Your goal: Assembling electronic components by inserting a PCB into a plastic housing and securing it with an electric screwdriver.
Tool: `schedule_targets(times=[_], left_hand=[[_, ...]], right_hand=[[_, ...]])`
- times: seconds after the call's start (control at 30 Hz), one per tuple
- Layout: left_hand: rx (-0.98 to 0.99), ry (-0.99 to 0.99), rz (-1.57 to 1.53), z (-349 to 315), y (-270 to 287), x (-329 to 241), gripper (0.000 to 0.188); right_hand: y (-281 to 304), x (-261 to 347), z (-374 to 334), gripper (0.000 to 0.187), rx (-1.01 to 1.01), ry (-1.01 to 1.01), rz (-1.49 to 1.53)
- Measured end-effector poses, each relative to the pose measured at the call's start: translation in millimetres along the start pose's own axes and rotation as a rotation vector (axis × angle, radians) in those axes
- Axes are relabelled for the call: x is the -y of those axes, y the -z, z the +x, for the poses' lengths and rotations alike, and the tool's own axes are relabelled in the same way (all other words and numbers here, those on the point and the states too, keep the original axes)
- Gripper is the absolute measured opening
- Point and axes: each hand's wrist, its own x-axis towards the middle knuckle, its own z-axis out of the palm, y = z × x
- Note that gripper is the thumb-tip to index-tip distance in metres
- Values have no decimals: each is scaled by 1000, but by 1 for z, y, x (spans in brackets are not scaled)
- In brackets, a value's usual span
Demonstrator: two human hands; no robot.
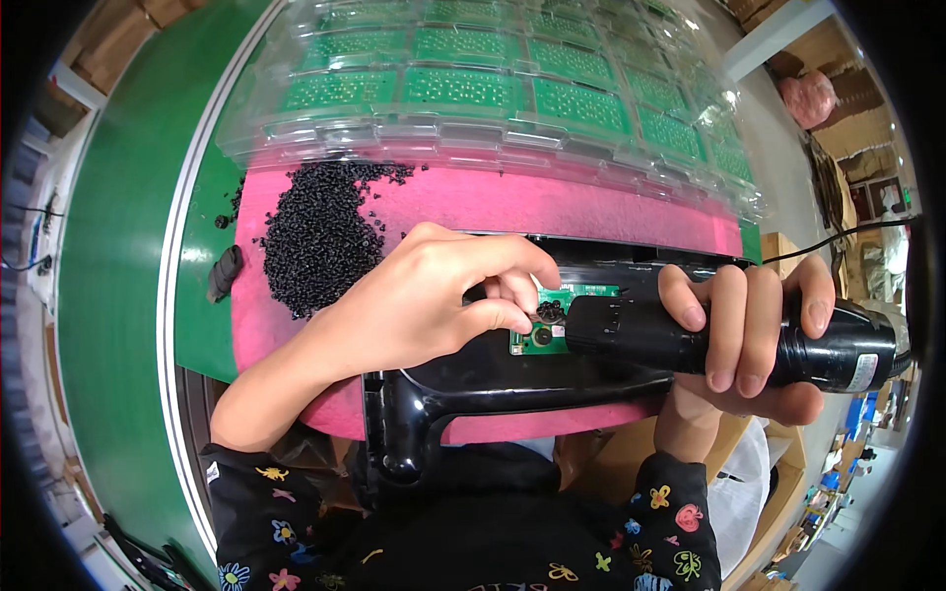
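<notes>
My right hand (749, 330) is wrapped around a thick black cylindrical power tool (631, 330), shaped like an electric screwdriver, with a cord at its right end. The tool lies across the right part of a small green circuit board (527, 340), and its tip cannot be made out. This board sits in a black plastic housing (532, 379) with a curved edge. My left hand (424, 295) reaches over the board's left side, thumb and fingers curled into a pinch. Small black pieces (550, 311) show beside its fingertips; whether they are held is unclear.
A large heap of small black screw-like parts (320, 236) lies on the pink mat (591, 202), left of the housing. Clear plastic trays (414, 128) with green boards stand behind. A dark cloth-like lump (225, 274) rests on the green table (128, 246). The tool's cord (838, 236) runs right.
</notes>
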Motion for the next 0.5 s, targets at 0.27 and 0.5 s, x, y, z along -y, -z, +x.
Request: schedule_targets(times=[0.27,0.5], left_hand=[[170,88,-120,0,1,1,42],[134,43,-121,1,-4,2,37]], right_hand=[[2,2,-1,39,82,-30,64],[3,5,-4,38,69,-17,20]])
